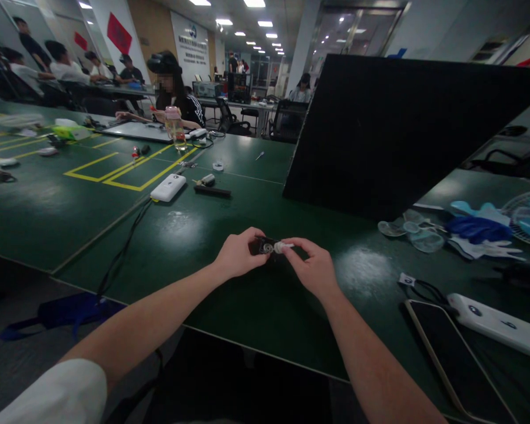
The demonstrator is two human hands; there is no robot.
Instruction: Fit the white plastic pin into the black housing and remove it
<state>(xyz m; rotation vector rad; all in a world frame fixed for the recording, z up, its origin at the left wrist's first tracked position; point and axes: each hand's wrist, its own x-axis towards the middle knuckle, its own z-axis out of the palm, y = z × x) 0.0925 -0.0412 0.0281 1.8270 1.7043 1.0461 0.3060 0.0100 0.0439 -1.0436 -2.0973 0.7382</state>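
Note:
My left hand point(241, 253) is closed on a small dark part with a round, greyish face point(268, 248), pinched between thumb and fingers. In my right hand point(312, 265), thumb and forefinger grip a small white piece point(280, 247). The white piece meets or nearly meets the dark part's right side; I cannot tell whether they are joined. Both hands are just above the green table point(247, 312), near its front edge. Beyond them lie a black bar-shaped piece point(212, 191) and a small metallic cylinder point(207, 180).
A large black panel point(393, 129) leans at the back right. On the right are clear fan blades point(410, 231), gloves point(481, 229), a phone point(459, 359) and a white power bank point(503, 324). Another white device point(168, 187) with a cable lies left. A person point(176, 88) sits across the table.

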